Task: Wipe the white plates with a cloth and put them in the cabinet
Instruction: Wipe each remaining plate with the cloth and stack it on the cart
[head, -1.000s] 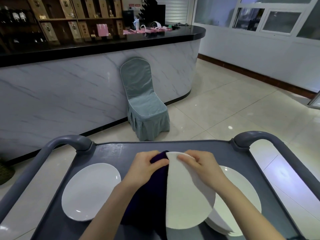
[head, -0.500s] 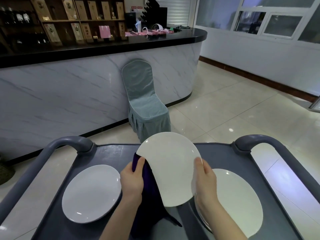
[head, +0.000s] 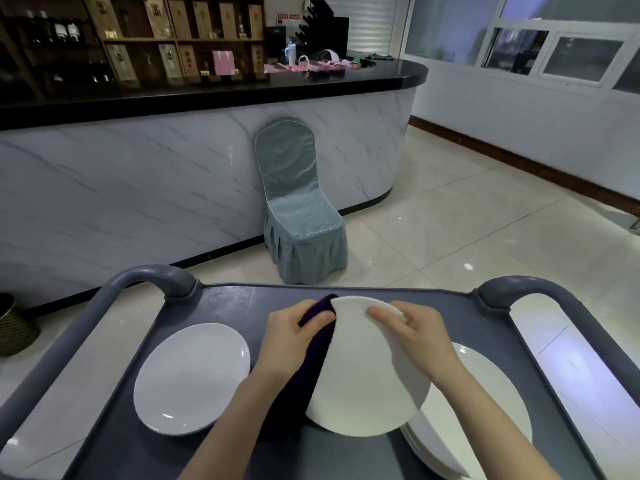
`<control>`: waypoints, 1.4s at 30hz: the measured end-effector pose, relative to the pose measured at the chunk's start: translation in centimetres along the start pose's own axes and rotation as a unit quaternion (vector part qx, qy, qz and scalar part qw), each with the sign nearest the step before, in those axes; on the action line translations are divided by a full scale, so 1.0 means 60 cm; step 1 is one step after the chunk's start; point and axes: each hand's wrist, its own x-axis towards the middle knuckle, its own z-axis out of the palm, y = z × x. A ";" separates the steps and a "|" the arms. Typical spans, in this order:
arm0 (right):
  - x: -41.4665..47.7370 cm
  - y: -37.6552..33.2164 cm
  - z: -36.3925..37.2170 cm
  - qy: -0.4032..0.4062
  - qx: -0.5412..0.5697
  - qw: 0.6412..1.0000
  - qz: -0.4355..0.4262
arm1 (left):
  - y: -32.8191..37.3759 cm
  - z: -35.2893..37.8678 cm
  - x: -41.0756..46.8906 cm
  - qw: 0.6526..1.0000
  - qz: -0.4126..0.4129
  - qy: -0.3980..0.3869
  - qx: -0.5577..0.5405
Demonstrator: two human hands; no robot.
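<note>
On the cart (head: 221, 306), three plate groups

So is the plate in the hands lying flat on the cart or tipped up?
Tipped up. The held plate slants, its far rim raised by the right hand, unlike the flat plate on the cart.

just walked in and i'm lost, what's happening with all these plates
A person is wiping a white plate over a grey cart. The right hand grips the plate's far rim, while the left hand presses a dark purple cloth against its left edge. One plate lies alone on the left of the cart, and a stack of plates sits on the right. No cabinet shows in this view.
</note>
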 end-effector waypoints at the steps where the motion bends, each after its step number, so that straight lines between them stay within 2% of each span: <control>1: -0.004 0.006 0.000 0.037 0.037 0.998 0.035 | -0.006 -0.001 -0.006 0.999 -0.023 0.039 -0.025; 3: -0.014 0.008 0.002 0.088 0.115 0.984 0.099 | -0.013 -0.005 -0.013 0.993 -0.065 0.077 -0.060; 5: -0.021 0.009 0.004 0.087 0.126 0.982 0.112 | -0.014 -0.014 -0.008 0.995 -0.067 0.064 -0.037; 7: -0.019 0.003 0.005 0.053 0.082 0.992 0.079 | -0.004 -0.023 0.001 0.999 -0.029 0.025 -0.002; 10: -0.011 -0.015 0.017 -0.031 -0.011 0.999 -0.015 | 0.020 -0.025 0.013 0.992 0.057 -0.076 0.080; 12: -0.009 -0.020 0.019 -0.045 -0.025 0.998 -0.048 | 0.023 -0.022 0.012 0.987 0.070 -0.109 0.092; 14: -0.012 -0.014 0.014 0.000 0.007 0.999 -0.035 | 0.012 -0.024 0.006 0.997 0.034 -0.060 0.030; 17: -0.021 -0.001 0.014 0.087 0.109 0.987 0.079 | -0.015 -0.020 -0.012 0.994 -0.053 0.060 -0.068; 20: -0.026 0.001 0.016 0.073 0.110 0.986 0.103 | -0.024 -0.019 -0.019 0.993 -0.067 0.079 -0.060; 22: -0.023 -0.006 0.011 0.036 0.071 0.995 0.061 | -0.019 -0.030 -0.011 0.998 -0.034 0.042 -0.023; 25: -0.019 -0.023 0.022 -0.045 -0.008 0.999 -0.024 | 0.006 -0.030 0.002 0.996 0.040 -0.069 0.047; 27: -0.017 -0.029 0.022 -0.057 -0.019 0.997 -0.050 | 0.022 -0.023 0.005 0.989 0.075 -0.097 0.084; 29: -0.012 -0.031 0.007 -0.010 0.021 0.999 -0.030 | 0.027 -0.020 0.003 0.996 0.064 -0.044 0.039; 31: -0.014 -0.032 0.001 0.110 0.114 0.987 0.033 | 0.016 -0.015 -0.001 0.996 0.008 0.068 -0.058; 33: -0.019 -0.034 0.023 0.224 0.286 0.923 0.125 | 0.007 0.011 -0.012 0.967 -0.083 0.182 -0.159; 34: -0.024 -0.039 0.037 0.249 0.354 0.886 0.165 | 0.003 0.025 -0.016 0.949 -0.130 0.225 -0.178; 35: -0.030 -0.039 0.051 0.254 0.386 0.866 0.190 | -0.002 0.035 -0.018 0.938 -0.163 0.249 -0.179; 36: -0.035 -0.036 0.060 0.240 0.389 0.866 0.203 | -0.006 0.038 -0.018 0.935 -0.173 0.252 -0.180; 38: -0.042 -0.031 0.055 0.189 0.337 0.904 0.186 | -0.013 0.029 -0.014 0.942 -0.157 0.230 -0.185; 42: -0.014 -0.023 -0.015 0.098 0.171 0.979 0.054 | -0.005 -0.012 -0.012 0.981 -0.053 0.174 -0.070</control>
